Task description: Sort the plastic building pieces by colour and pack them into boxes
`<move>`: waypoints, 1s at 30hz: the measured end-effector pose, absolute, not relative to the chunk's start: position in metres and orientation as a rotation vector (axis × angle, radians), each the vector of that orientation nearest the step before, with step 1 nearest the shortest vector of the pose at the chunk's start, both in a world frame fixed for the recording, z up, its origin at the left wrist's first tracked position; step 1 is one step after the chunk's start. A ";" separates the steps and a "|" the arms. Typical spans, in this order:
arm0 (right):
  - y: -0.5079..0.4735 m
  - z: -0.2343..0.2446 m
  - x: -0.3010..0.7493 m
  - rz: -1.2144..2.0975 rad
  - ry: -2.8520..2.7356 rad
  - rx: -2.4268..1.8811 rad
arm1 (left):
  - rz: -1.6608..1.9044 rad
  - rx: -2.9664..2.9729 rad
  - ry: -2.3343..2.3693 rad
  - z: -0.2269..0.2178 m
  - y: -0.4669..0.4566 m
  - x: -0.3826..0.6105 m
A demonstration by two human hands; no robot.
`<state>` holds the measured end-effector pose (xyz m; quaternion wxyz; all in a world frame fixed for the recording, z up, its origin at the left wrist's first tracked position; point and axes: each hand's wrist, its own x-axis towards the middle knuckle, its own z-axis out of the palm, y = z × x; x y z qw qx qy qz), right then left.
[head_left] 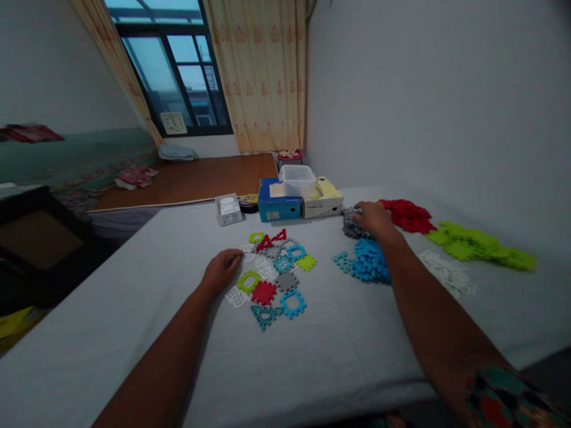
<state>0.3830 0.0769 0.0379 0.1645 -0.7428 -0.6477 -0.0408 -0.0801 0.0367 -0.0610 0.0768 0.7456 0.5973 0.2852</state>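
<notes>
Though near tiles (264,293), box (289,209) label (273,216) illegible

Blue pieces (370,261): look like matt plastic, rough in the heap
Red pieces (408,215): look like dull plastic
Clear tub (298,178): looks like smooth, translucent plastic
Blue box (279,205): looks like smooth card
White sheet (348,351): looks like matt cloth, lightly creased

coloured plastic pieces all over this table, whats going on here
Someone is reaching over a white-clothed table with flat, toothed plastic pieces on it. The right hand is at a grey pile; the left hand is at the edge of a mixed-colour scatter. A blue pile, red pile, lime-green pile and white pile lie to the right. Whether either hand grips a piece is unclear.
</notes>
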 end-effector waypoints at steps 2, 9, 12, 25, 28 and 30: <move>0.071 0.033 0.350 -0.060 -2.024 -1.813 | 0.838 2.246 1.786 -0.061 0.036 -0.079; 0.034 0.001 0.242 0.260 -2.487 -1.113 | 0.867 2.236 1.790 -0.064 0.034 -0.077; 0.035 -0.013 0.237 0.199 -2.465 -1.248 | 0.872 2.213 1.795 -0.062 0.032 -0.076; 0.055 -0.035 0.245 0.266 -2.235 -1.390 | 0.768 2.553 1.435 -0.041 0.019 -0.034; 0.043 -0.016 0.238 0.577 -2.072 -1.227 | 0.786 2.557 1.419 -0.043 0.019 -0.035; 0.015 0.010 0.228 1.036 -2.000 -0.894 | 0.802 2.526 1.441 -0.047 0.021 -0.040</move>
